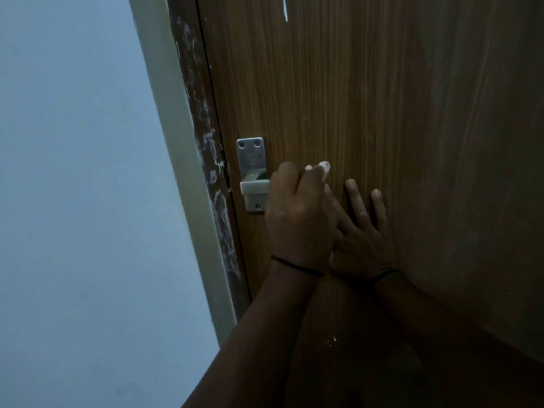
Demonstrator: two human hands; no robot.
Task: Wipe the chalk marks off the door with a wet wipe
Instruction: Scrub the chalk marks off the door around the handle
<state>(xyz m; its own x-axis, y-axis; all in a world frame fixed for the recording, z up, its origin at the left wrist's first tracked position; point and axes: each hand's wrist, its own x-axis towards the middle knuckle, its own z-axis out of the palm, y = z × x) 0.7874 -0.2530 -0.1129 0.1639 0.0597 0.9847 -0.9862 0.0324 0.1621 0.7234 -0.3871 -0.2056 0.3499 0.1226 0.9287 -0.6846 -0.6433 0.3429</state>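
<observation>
The brown wooden door (pixel 338 98) fills the middle and right of the view. White chalk marks (pixel 216 201) smear the dark frame strip along its left edge. Another white streak (pixel 285 7) sits near the door's top, and small white specks (pixel 331 341) lie lower down. My left hand (pixel 297 213) is curled against the door beside the metal handle (pixel 254 184). It grips a small white wad (pixel 323 169), which looks like the wet wipe and sticks out above my fingers. My right hand (pixel 365 228) presses flat on the door with fingers spread, partly hidden under my left wrist.
A pale door frame (pixel 182 172) runs diagonally left of the door, with a blue-grey wall (pixel 73 201) beyond it. The handle's metal plate (pixel 250 154) is screwed to the door by the frame. The light is dim, and the door's right side lies in shadow.
</observation>
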